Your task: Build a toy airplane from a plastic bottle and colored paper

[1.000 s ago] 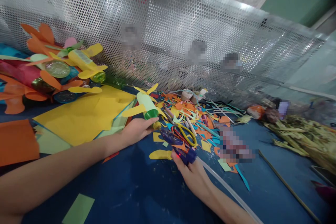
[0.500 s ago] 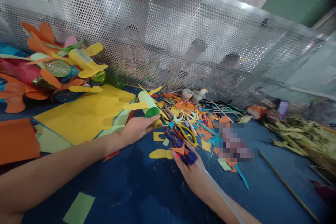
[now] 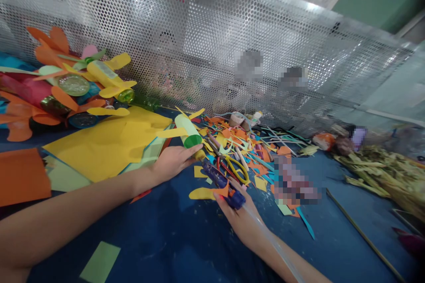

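My left hand (image 3: pixel 175 159) is closed at the lower end of a small green bottle (image 3: pixel 192 141), which has a pale green paper wrap (image 3: pixel 184 124) and yellow paper petals (image 3: pixel 172 133) sticking out. My right hand (image 3: pixel 237 208) grips a purple glue gun (image 3: pixel 215 174) with a long clear glue stick (image 3: pixel 265 230) out of its back. The gun's nozzle points at the bottle's lower end, close to my left fingertips; contact cannot be made out. A yellow paper petal (image 3: pixel 201 193) shows left of my right hand. Scissors with yellow handles (image 3: pixel 237 169) lie just beyond the gun.
Paper scraps (image 3: pixel 232 135) are piled beyond my hands. Yellow sheets (image 3: pixel 116 141) and an orange sheet (image 3: pixel 25 177) lie left, below several paper-petalled bottles (image 3: pixel 102 75). Dried husks (image 3: pixel 381 168) and a thin stick (image 3: pixel 361 234) lie right. A perforated metal screen (image 3: pixel 206 31) closes the back.
My right hand has moved the glue gun slightly left, bringing its nozzle nearer the bottle. My left hand and the bottle have stayed almost still.
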### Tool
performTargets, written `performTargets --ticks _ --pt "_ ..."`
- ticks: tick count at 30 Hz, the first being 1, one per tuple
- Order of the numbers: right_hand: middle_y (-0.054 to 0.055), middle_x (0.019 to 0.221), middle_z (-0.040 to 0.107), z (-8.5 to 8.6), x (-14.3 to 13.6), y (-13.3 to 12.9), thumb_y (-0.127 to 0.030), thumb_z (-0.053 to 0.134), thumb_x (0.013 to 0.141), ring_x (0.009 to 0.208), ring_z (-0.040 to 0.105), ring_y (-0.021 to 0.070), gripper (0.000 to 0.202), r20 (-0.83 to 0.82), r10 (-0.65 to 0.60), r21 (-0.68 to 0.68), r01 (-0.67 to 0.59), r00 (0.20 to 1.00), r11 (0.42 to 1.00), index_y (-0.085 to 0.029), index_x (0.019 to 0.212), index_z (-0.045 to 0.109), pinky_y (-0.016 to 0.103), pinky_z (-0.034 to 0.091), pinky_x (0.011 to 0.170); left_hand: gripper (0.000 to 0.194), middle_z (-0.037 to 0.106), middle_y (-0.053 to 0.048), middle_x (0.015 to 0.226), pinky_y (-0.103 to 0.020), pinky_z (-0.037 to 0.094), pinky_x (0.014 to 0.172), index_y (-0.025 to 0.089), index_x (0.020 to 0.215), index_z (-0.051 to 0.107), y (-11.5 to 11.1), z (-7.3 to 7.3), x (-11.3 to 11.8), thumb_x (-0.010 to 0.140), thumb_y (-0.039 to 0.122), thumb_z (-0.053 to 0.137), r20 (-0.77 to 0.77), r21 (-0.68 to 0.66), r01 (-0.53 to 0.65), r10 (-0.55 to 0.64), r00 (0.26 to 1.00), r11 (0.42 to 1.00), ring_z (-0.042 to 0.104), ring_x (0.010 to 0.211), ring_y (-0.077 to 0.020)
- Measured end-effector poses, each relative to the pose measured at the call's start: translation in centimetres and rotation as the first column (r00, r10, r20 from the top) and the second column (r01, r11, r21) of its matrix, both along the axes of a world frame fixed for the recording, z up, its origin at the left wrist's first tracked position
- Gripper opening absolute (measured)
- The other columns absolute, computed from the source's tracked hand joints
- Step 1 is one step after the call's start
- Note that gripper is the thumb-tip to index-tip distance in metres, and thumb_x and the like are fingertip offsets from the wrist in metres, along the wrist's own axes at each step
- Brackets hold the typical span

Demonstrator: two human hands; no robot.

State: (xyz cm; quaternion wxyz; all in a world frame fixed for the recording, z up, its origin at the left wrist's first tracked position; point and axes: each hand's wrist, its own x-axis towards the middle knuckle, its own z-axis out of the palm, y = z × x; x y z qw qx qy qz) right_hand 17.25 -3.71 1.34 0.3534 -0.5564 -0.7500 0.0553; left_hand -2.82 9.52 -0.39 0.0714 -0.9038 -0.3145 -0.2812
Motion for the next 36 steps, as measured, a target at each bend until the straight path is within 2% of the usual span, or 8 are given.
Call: performTargets --ticks 5,14,21,27,30,36 --pt "0.013 0.102 0.066 -0.5 0.2 0.1 -0.033 0.052 0.081 0.098 0.061 0.0265 0.024 -0.028 -0.032 0.007 0.032 0.999 0.999 -0.019 0.099 0.061 0.042 0.052 0.084 0.045 0.066 -0.003 0.073 -0.026 0.047 0.059 0.019 0.129 0.043 0.0 -0.1 0.1 0.09 0.042 0.04 -0.005 0.028 -0.005 0.005 1.0 1.0 0.062 0.065 -0.017" --pt "0.007 0.103 0.066 0.5 0.2 -0.2 -0.031 0.051 0.082 0.097 0.061 0.0232 0.023 -0.104 -0.02 -0.027 0.018 0.994 0.999 -0.023 0.101 0.061 0.039 0.051 0.087 0.042 0.065 -0.004 0.074 -0.027 0.047 0.059 0.019 0.129 0.042 -0.2 0.3 -0.1 0.091 0.037 0.039 -0.014 0.033 -0.025 0.025 1.0 0.999 0.061 0.065 -0.0174" --pt "0.011 0.099 0.066 0.1 0.1 -0.1 -0.034 0.05 0.082 0.094 0.062 0.0243 0.024 -0.05 -0.016 -0.09 0.011 0.999 0.996 -0.019 0.097 0.061 0.039 0.052 0.083 0.043 0.065 -0.004 0.073 -0.028 0.048 0.059 0.018 0.128 0.043 -0.1 0.1 0.1 0.091 0.039 0.039 0.013 0.039 -0.014 0.013 1.0 0.999 0.061 0.064 -0.0176" --pt "0.011 0.1 0.066 0.4 0.0 0.1 -0.03 0.05 0.082 0.095 0.062 0.0236 0.02 -0.04 0.005 -0.039 -0.007 0.999 0.999 -0.02 0.093 0.062 0.038 0.052 0.083 0.044 0.066 -0.005 0.076 -0.029 0.049 0.06 0.017 0.128 0.042 0.0 0.1 0.0 0.092 0.04 0.037 0.014 0.021 0.014 -0.014 1.0 1.0 0.062 0.066 -0.0177" --pt "0.009 0.097 0.066 0.6 0.0 0.0 -0.032 0.049 0.082 0.093 0.063 0.0226 0.019 -0.033 0.005 -0.057 -0.007 0.999 0.998 -0.021 0.09 0.063 0.036 0.052 0.083 0.044 0.066 -0.005 0.076 -0.029 0.049 0.06 0.017 0.129 0.042 -0.2 0.3 0.0 0.092 0.04 0.035 0.009 0.024 -0.003 0.003 1.0 1.0 0.062 0.066 -0.0175" --pt "0.01 0.104 0.066 0.5 0.4 -0.1 -0.033 0.052 0.081 0.098 0.061 0.0259 0.023 -0.045 -0.032 -0.07 0.029 0.998 0.997 -0.022 0.099 0.064 0.042 0.051 0.086 0.042 0.065 -0.005 0.075 -0.029 0.049 0.061 0.017 0.129 0.042 -0.4 0.7 -0.1 0.093 0.036 0.035 -0.012 0.016 -0.016 0.016 1.0 1.0 0.061 0.066 -0.0177"
